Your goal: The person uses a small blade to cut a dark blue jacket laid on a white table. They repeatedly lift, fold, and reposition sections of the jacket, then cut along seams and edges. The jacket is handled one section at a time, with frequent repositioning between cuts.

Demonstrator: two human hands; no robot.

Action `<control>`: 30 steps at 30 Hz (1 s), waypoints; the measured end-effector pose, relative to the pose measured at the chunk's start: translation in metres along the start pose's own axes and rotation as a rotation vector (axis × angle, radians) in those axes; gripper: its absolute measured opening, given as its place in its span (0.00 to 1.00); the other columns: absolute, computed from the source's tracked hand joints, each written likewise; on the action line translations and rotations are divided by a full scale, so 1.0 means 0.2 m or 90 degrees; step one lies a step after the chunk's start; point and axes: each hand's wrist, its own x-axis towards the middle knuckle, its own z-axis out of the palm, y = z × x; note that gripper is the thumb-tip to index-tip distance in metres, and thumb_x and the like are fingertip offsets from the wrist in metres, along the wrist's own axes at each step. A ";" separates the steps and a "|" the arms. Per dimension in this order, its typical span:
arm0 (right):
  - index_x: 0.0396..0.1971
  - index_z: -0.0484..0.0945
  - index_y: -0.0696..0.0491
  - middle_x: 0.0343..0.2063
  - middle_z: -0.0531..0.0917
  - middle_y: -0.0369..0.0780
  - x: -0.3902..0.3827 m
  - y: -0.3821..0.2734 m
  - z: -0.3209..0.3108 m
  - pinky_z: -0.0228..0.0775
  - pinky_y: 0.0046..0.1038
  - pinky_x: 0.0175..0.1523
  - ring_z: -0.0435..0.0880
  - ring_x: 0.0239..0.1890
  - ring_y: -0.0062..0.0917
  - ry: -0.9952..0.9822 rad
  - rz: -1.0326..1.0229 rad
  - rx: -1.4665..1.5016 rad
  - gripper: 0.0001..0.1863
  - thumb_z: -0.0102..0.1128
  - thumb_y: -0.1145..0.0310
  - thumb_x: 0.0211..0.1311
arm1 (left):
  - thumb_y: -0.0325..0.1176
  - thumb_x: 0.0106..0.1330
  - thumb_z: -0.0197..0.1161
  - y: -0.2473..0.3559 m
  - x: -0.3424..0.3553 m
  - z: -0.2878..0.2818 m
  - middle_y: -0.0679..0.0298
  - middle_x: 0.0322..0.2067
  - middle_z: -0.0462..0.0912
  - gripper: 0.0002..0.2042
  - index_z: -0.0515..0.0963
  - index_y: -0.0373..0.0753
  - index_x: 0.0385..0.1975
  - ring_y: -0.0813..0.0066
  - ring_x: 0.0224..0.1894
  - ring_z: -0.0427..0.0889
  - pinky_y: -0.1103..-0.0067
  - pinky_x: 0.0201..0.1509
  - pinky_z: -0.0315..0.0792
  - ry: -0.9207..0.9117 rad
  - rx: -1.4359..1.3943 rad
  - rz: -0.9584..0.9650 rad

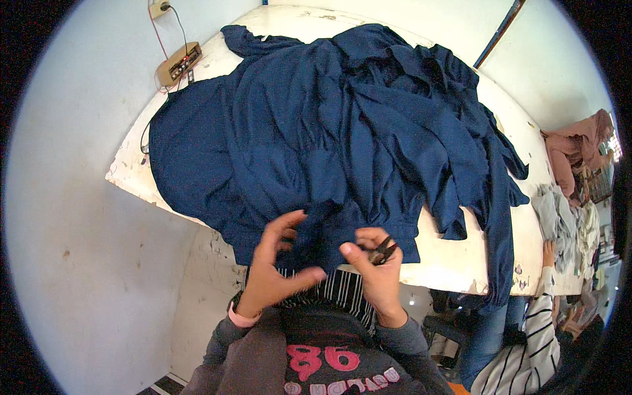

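A large navy blue garment (276,125) lies spread in loose folds over the white table, its lower edge hanging at the table's front. Over that edge, my left hand (276,260) has its fingers curved and apart, with nothing between them. A slight blur leaves unclear whether its fingertips touch the cloth. My right hand (376,276) is closed around small dark thread snips (382,251), their pointed blades sticking out to the right. Beside that hand is the garment's gathered front edge. The snips' handles are mostly hidden in the palm.
The worn white table (454,263) ends just before my body. At its back left stands a brown box with wires (179,66), below a wall socket (158,8). To the right sits another person in a striped sleeve (526,342), near grey cloth (559,224) and pink cloth (576,148).
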 end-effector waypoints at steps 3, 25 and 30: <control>0.50 0.81 0.60 0.50 0.86 0.39 0.02 -0.02 0.04 0.73 0.13 0.38 0.82 0.38 0.11 -0.235 -0.024 0.014 0.12 0.64 0.76 0.69 | 0.33 0.55 0.78 0.00 0.00 0.04 0.56 0.59 0.80 0.33 0.74 0.37 0.62 0.64 0.58 0.79 0.72 0.62 0.70 -0.096 0.060 -0.010; 0.53 0.81 0.57 0.43 0.87 0.44 1.14 -0.50 -0.81 0.77 0.29 0.48 0.87 0.40 0.32 0.143 -0.365 -0.741 0.21 0.67 0.73 0.58 | 0.29 0.57 0.71 -0.59 0.31 -0.52 0.57 0.70 0.68 0.26 0.80 0.56 0.58 0.49 0.75 0.60 0.45 0.77 0.45 0.103 0.670 0.038; 0.46 0.82 0.59 0.35 0.85 0.37 1.01 -0.83 -1.45 0.73 0.24 0.43 0.79 0.35 0.21 0.386 -0.385 -0.339 0.13 0.62 0.77 0.60 | 0.24 0.62 0.62 -0.75 0.27 -1.02 0.63 0.69 0.71 0.20 0.80 0.53 0.54 0.53 0.75 0.61 0.47 0.77 0.45 0.211 0.645 -0.051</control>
